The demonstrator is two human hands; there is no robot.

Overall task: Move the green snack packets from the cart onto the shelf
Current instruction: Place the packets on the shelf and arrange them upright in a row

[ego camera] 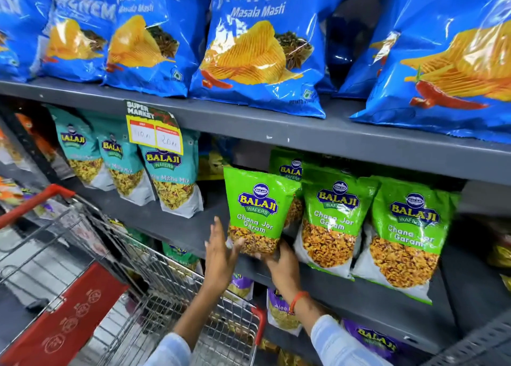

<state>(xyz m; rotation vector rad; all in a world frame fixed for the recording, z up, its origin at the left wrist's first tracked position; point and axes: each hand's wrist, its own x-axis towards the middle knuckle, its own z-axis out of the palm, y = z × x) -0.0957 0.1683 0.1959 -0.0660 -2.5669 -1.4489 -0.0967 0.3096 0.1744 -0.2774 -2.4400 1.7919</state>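
Observation:
A green Chana Jor Garam packet [255, 211] stands upright at the front of the middle grey shelf [177, 224]. My right hand [282, 266] grips its bottom right corner from below. My left hand [221, 249] is flat against its lower left edge, fingers spread. Two more green packets [334, 219] [406, 233] stand to the right on the same shelf, and another [287, 166] stands behind. The wire cart [154, 305] with red handles is at lower left; I see no green packets inside it from here.
Teal Mitha Mix packets [168, 177] stand left on the same shelf under a yellow price tag [154, 133]. Blue chip bags [260, 42] fill the shelf above. Purple packets [282, 310] sit on the shelf below. A bare gap lies between teal and green packets.

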